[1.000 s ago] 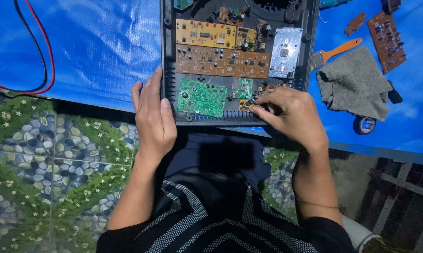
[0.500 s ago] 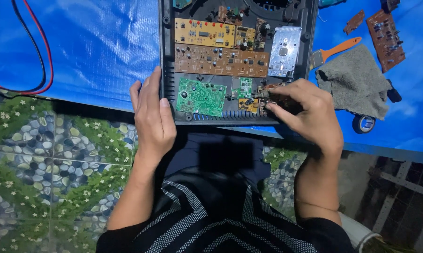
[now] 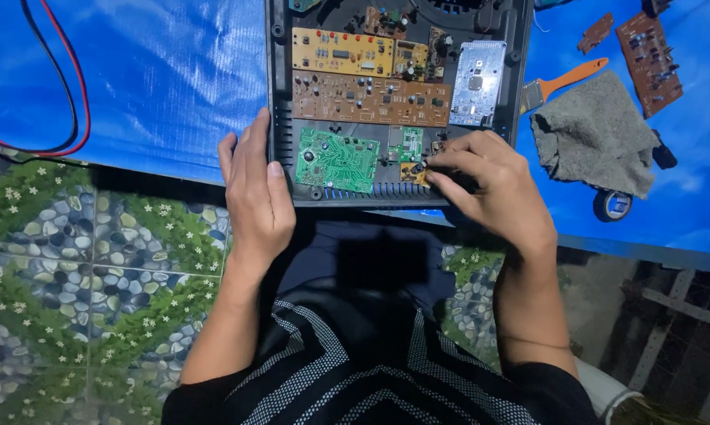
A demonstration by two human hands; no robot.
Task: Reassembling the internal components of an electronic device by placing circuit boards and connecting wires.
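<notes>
1. Sitting nearest the camera, the person wears a dark patterned top; a pebble-and-flower mat (image 3: 71,260) lies at 8 o'clock.
2. Left hand (image 3: 254,197) lies flat, fingers together, against the near-left edge of the open black casing (image 3: 274,94), seemingly to brace it; its grip clamps nothing.
3. Right hand (image 3: 488,185) pinches its fingertips together on a small part at the casing's near-right corner, beside the small green board (image 3: 408,144); what exactly it pinches is too small to tell.
4. Inside the casing, a large green circuit board (image 3: 337,160) sits nearest, brown board (image 3: 370,98) behind, yellow board (image 3: 341,52) farther.
5. At 2 o'clock on the blue tarp (image 3: 166,79): grey cloth (image 3: 595,134), tape roll (image 3: 611,205), orange-handled brush (image 3: 563,79), loose board (image 3: 650,51).
6. At 10 o'clock, red and black wires (image 3: 64,86) curl.
</notes>
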